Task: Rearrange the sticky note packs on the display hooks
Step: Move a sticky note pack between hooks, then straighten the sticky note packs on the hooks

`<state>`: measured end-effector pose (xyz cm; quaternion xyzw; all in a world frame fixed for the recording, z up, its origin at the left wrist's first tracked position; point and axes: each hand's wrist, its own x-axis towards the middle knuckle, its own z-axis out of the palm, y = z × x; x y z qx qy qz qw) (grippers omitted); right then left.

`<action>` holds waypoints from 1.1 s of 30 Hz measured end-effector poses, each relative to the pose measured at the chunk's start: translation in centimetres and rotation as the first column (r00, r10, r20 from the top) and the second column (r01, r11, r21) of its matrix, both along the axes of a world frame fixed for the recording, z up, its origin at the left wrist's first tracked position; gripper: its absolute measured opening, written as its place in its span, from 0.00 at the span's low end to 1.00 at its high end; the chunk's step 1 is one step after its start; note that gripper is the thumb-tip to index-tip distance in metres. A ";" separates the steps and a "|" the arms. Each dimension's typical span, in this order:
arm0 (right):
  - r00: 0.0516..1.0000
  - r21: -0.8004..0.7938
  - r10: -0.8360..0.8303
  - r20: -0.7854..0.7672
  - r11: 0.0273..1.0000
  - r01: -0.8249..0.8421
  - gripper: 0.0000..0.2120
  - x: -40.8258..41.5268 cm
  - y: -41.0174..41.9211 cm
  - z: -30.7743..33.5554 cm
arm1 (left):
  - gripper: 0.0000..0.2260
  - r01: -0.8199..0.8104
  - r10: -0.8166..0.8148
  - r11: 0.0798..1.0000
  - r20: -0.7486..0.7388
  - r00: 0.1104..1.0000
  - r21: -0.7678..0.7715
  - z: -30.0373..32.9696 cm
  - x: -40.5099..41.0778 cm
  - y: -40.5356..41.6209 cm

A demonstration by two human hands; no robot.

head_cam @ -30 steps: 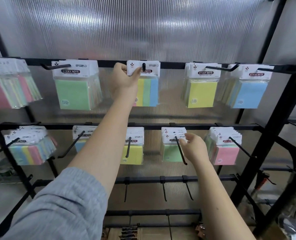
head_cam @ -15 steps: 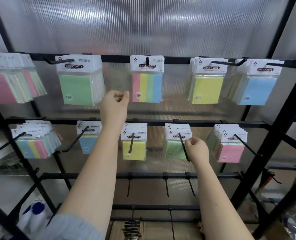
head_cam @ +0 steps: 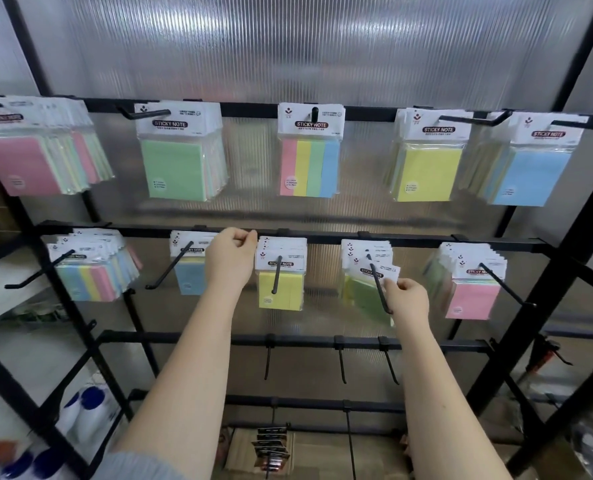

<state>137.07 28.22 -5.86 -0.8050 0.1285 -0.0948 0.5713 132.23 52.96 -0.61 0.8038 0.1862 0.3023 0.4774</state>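
On the middle rail, my right hand (head_cam: 407, 301) pinches the white header card of the front green sticky note pack (head_cam: 362, 292). That pack sits tilted, drawn forward along its black hook (head_cam: 378, 285), with more green packs behind it. My left hand (head_cam: 231, 259) is raised at the same rail with fingers curled. Its fingertips are by the top left corner of the yellow packs (head_cam: 281, 289), and I see nothing held in it.
The top rail carries pink (head_cam: 18, 161), green (head_cam: 174, 168), striped (head_cam: 309, 168), yellow (head_cam: 430, 174) and blue packs (head_cam: 530, 178). The middle rail also holds striped (head_cam: 90, 278), blue (head_cam: 189, 278) and pink packs (head_cam: 472, 299). Bare hooks (head_cam: 340, 362) hang on the lower rail. Black frame posts (head_cam: 565, 271) stand at right.
My left hand left the striped pack on the top rail and dropped to the middle rail beside the yellow packs. My right hand has pulled the front green pack forward along its hook.
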 end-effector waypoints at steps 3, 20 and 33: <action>0.999 -0.055 0.028 0.021 0.998 -0.027 0.16 -0.7 -0.3 0.4 | 0.10 -0.004 0.004 1.000 -0.058 0.998 0.011 -1.5 0.2 0.0; 0.995 -0.379 0.090 0.037 0.923 -0.070 0.11 -6.7 -1.8 2.6 | 0.19 0.071 -0.112 0.984 -0.258 0.960 -0.166 -6.0 0.6 -0.8; 0.995 -0.464 0.092 -0.028 0.881 -0.095 0.15 -10.3 -3.0 3.8 | 0.13 0.211 -0.251 0.948 -0.148 0.957 -0.240 -4.9 -1.2 -2.4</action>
